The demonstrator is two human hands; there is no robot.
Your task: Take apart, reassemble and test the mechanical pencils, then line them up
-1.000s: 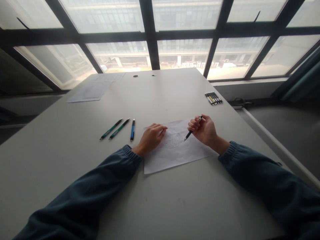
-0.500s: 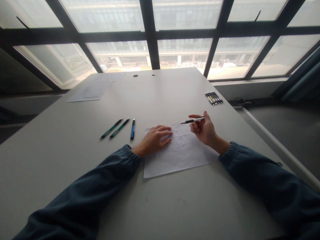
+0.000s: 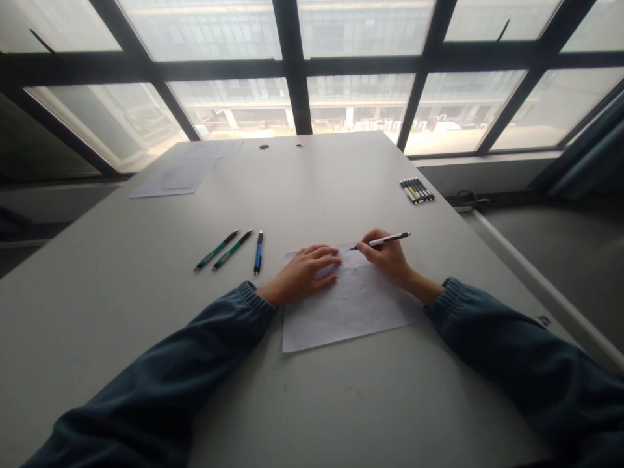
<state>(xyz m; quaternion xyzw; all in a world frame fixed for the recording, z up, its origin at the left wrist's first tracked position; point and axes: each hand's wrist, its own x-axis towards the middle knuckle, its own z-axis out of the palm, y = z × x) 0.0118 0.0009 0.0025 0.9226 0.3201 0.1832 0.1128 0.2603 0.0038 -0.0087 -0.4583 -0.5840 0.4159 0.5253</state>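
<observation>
My left hand lies flat with its fingers stretched out on the left part of a sheet of paper. Faint marks show on the paper near the fingertips. In my right hand is a white and black pen, pinched between the fingers with its tip pointing left, at the upper part of the sheet. From this angle I cannot tell whether the tip touches the paper. Left of the sheet lie a blue pen and two green pens, one nearer and one farther left.
A row of several pens lies by the right edge of the white table. More paper sheets rest at the far left corner. Beyond the table stand large windows with dark frames. A white rail runs along the right.
My right hand has turned and brought the pen's tip slightly left and down over the paper. The sheet has shifted slightly toward me, and my left hand slightly right.
</observation>
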